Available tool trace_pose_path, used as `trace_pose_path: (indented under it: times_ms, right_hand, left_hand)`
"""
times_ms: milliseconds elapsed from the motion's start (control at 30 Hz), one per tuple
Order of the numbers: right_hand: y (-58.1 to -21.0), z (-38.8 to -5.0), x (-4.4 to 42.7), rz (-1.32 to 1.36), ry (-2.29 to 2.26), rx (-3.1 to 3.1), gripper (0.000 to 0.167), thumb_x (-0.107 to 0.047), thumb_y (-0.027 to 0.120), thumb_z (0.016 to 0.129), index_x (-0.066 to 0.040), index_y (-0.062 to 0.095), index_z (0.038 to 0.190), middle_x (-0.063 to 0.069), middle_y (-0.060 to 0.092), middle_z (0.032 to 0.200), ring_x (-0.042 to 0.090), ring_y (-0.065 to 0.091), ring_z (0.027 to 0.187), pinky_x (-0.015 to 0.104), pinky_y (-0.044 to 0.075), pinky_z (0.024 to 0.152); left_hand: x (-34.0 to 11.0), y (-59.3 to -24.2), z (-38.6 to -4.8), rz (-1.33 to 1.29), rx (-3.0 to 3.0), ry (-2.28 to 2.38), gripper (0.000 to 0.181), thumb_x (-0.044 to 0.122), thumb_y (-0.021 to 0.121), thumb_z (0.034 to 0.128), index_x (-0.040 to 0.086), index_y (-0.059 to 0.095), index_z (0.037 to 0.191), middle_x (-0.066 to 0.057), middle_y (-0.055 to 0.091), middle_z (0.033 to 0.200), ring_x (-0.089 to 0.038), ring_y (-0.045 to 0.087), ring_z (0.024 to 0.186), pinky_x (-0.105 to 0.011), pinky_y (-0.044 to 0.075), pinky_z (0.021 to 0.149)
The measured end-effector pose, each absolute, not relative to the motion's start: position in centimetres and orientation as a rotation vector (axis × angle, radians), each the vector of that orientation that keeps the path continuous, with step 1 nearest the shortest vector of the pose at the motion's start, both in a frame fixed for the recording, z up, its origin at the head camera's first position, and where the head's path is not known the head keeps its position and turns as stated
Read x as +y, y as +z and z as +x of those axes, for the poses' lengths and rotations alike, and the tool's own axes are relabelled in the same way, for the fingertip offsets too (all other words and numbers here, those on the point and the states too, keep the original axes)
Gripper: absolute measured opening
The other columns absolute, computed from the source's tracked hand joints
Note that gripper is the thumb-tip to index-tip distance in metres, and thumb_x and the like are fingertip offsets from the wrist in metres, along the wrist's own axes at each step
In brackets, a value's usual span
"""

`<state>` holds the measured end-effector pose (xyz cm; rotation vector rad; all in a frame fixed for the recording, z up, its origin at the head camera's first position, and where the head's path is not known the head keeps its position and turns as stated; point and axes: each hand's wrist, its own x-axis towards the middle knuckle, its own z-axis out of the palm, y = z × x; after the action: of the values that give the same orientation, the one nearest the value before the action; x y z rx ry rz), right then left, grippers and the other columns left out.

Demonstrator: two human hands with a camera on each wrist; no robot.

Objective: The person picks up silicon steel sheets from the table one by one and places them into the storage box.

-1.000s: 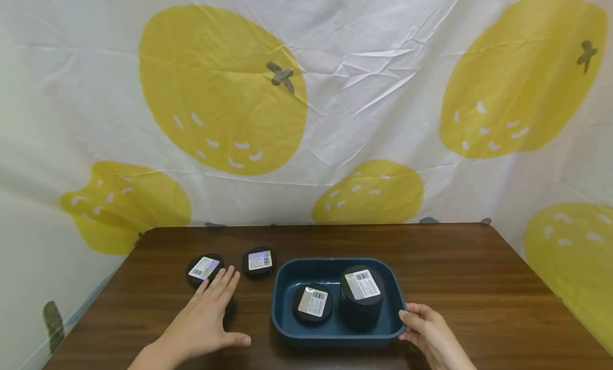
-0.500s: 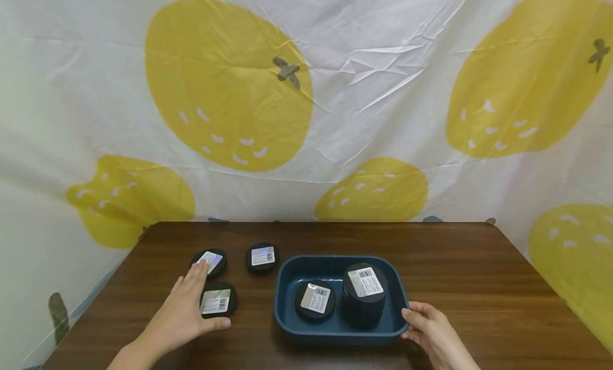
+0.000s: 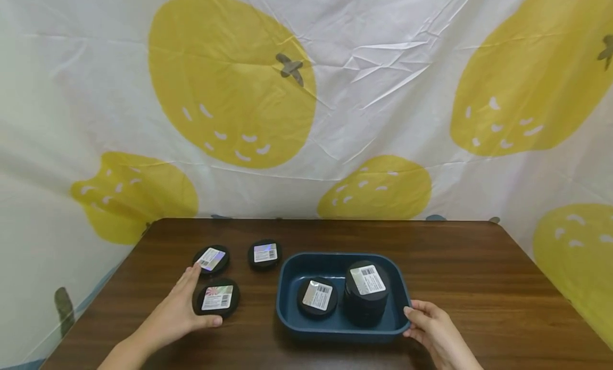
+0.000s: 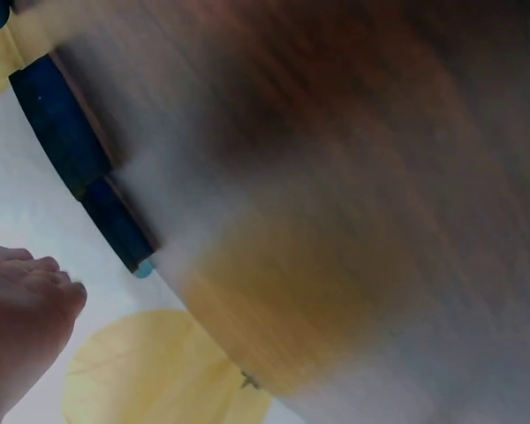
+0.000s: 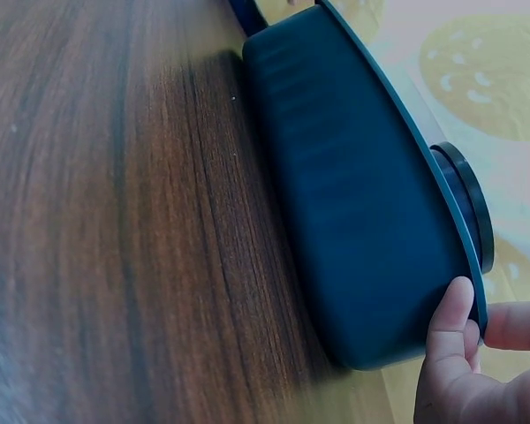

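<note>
In the head view my left hand [image 3: 174, 311] spreads its fingers and thumb around the left side of a round black container [image 3: 230, 301] with a white label; contact is not plain. In the left wrist view that hand [image 4: 26, 309] appears apart from two dark containers [image 4: 62, 128]. My right hand [image 3: 438, 330] pinches the right edge of a blue tray [image 3: 282, 322], thumb on the rim, fingers outside. The right wrist view shows this hand [image 5: 481, 371] at a corner of the tray [image 5: 353, 194]. Inside the tray stand a tall black stack [image 3: 366, 301] and, left of it, a lower black container [image 3: 306, 310].
Two more labelled black containers lie on the brown wooden table [image 3: 455, 263]: one behind the left hand's fingertips [image 3: 222, 266], the other [image 3: 265, 263] farther right, behind the tray's left side. A white cloth [image 3: 383, 104] with yellow fruit shapes hangs behind the table.
My left hand has drawn back to the left, uncovering the near black container, which it hid earlier. The right hand keeps its hold on the tray. The head view has shifted slightly.
</note>
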<state>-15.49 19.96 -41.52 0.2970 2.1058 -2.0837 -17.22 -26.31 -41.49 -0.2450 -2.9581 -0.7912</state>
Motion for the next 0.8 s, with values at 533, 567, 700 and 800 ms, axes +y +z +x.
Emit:
trace_pose_path:
  times_ms: [533,567,700,800]
  right_hand:
    - [-41.6,-15.5,20.0,0.294,-2.077,2.113,0.041,-0.004,0.047,0.094,0.018,0.03,0.124,0.011,0.05,0.089,0.018,0.051,0.07,0.025,0.05,0.063]
    - [-41.6,-15.5,20.0,0.294,-2.076,2.114,0.041,-0.004,0.047,0.094,0.018,0.03,0.124,0.011,0.051,0.089,0.018,0.051,0.07,0.025,0.05,0.063]
    - [-41.6,-15.5,20.1,0.303,-2.069,2.116,0.042,-0.004,0.047,0.094,0.018,0.03,0.124,0.011,0.05,0.089,0.018,0.051,0.069,0.025,0.05,0.063]
    - [-41.7,-15.5,20.1,0.312,-2.062,2.117,0.042,-0.005,0.047,0.094,0.018,0.03,0.125,0.011,0.05,0.089,0.018,0.051,0.069,0.025,0.051,0.063]
  left_hand:
    - [-26.3,-42.3,-17.8,-0.209,-3.04,-0.825,0.118,0.054,0.082,0.0564,-0.012,0.027,0.137,-0.038,0.032,0.136,-0.052,0.039,0.12,-0.062,0.036,0.093]
    - [-26.3,-42.4,-17.8,-0.209,-3.041,-0.825,0.117,0.054,0.083,0.0559,-0.012,0.028,0.136,-0.037,0.034,0.135,-0.052,0.04,0.12,-0.061,0.037,0.094]
    - [-26.4,-42.7,-17.8,-0.221,-3.037,-0.819,0.115,0.054,0.083,0.0546,-0.012,0.032,0.134,-0.036,0.038,0.133,-0.05,0.043,0.118,-0.06,0.037,0.094]
    - [-26.4,-42.7,-17.9,-0.229,-3.044,-0.809,0.114,0.052,0.083,0.055,-0.013,0.033,0.133,-0.036,0.039,0.132,-0.05,0.043,0.117,-0.06,0.038,0.093]
